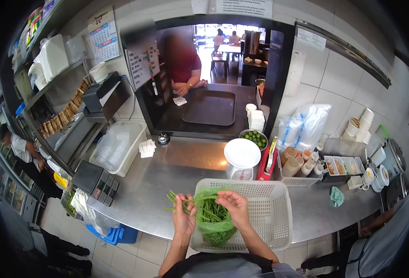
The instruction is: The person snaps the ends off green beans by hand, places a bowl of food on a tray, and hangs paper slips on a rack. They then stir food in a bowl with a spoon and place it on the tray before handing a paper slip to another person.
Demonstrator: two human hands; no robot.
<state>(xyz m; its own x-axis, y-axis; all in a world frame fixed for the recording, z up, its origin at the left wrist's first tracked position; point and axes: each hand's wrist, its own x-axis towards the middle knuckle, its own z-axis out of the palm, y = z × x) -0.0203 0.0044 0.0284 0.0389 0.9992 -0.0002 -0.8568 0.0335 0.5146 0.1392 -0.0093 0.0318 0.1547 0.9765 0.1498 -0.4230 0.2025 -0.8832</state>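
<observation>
My left hand (184, 217) is closed around a few green vegetable stalks (172, 200), whose ends stick out to the left. The fingers of my right hand (235, 207) pinch the far end of a stalk (206, 198) that stretches between both hands. Below them, a green plastic bag (203, 227) full of more cut stalks and leaves lies open in the left part of a white perforated basket (286, 217). The exact kind of vegetable is hard to tell.
Behind the basket stand a scale with a white bowl (242, 153), a bowl of small green limes (254, 135) and a crate of sauce bottles (293, 165). A black tray (210, 107) lies in the serving window, where a person leans. Co-workers stand at left and right.
</observation>
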